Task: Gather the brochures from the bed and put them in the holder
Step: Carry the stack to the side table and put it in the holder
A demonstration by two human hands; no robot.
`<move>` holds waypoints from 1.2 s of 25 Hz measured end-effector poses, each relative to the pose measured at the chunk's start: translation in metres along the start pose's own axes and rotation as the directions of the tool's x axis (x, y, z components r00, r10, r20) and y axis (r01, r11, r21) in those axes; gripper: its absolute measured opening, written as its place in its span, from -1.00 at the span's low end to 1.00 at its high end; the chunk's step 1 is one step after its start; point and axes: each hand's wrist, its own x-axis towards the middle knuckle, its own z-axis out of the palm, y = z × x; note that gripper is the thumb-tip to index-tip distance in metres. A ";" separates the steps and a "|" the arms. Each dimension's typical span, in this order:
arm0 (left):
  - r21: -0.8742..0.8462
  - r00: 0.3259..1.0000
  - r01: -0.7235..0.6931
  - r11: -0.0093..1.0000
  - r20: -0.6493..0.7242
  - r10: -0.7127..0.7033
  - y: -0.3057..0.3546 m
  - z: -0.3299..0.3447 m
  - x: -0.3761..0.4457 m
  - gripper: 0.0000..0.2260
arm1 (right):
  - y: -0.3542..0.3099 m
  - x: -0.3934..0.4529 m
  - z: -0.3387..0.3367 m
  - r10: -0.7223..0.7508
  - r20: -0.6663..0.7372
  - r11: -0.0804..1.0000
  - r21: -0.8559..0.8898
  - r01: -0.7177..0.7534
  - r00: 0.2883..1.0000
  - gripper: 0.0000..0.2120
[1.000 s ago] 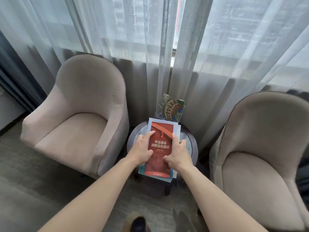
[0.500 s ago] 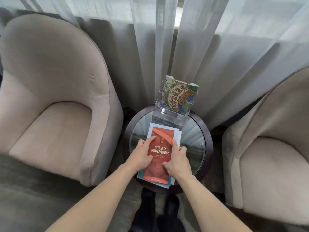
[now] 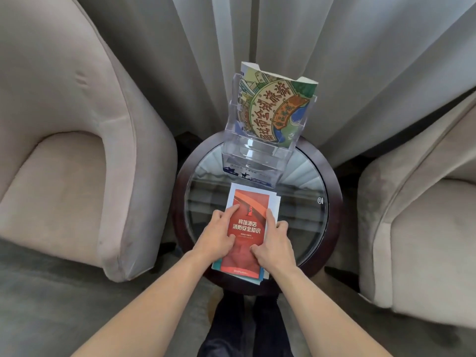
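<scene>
A stack of brochures [image 3: 248, 215], with a red one on top, lies over the near side of a round glass-topped table [image 3: 304, 202]. My left hand [image 3: 219, 234] grips the stack's left edge, thumb on the red cover. My right hand [image 3: 275, 240] grips its right edge the same way. Behind the stack stands a clear acrylic tiered holder [image 3: 253, 155]. Its back tier holds a green illustrated brochure [image 3: 275, 106]; its front tiers look empty.
A beige armchair [image 3: 77, 140] stands left of the table and another armchair [image 3: 422, 215] stands to the right. Sheer and grey curtains [image 3: 360, 60] hang right behind the holder. My dark-trousered legs [image 3: 244, 328] are at the table's near rim.
The view has tilted down and drawn nearer to the table. Both hands keep their hold on the stack, which now lies lower over the glass top, just before the holder.
</scene>
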 end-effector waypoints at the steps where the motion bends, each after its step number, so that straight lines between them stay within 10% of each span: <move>1: -0.003 1.000 0.003 1.000 0.010 -0.003 -0.002 0.004 0.002 -0.32 | 0.003 0.001 0.003 0.001 0.002 1.000 0.000 -0.001 1.000 -0.06; 10: 0.090 0.989 0.045 0.995 -0.143 -0.032 -0.005 0.015 0.006 -0.34 | 0.001 0.004 0.015 0.027 -0.064 0.999 -0.023 -0.028 0.998 -0.25; 17: -0.204 0.946 0.197 0.959 -0.218 -0.241 0.003 0.015 0.006 -0.40 | -0.005 0.006 0.022 0.155 -0.078 0.972 0.189 -0.138 0.985 -0.25; 22: -0.376 0.926 0.254 0.891 -0.173 -0.336 0.004 0.009 0.008 -0.85 | -0.005 0.006 0.017 0.201 -0.156 0.958 0.238 -0.160 0.967 -0.49; 30: -0.307 0.942 0.144 0.941 -0.247 -0.226 0.022 -0.016 0.008 -0.86 | -0.014 0.004 -0.006 0.204 -0.243 0.951 0.279 -0.133 0.949 -0.46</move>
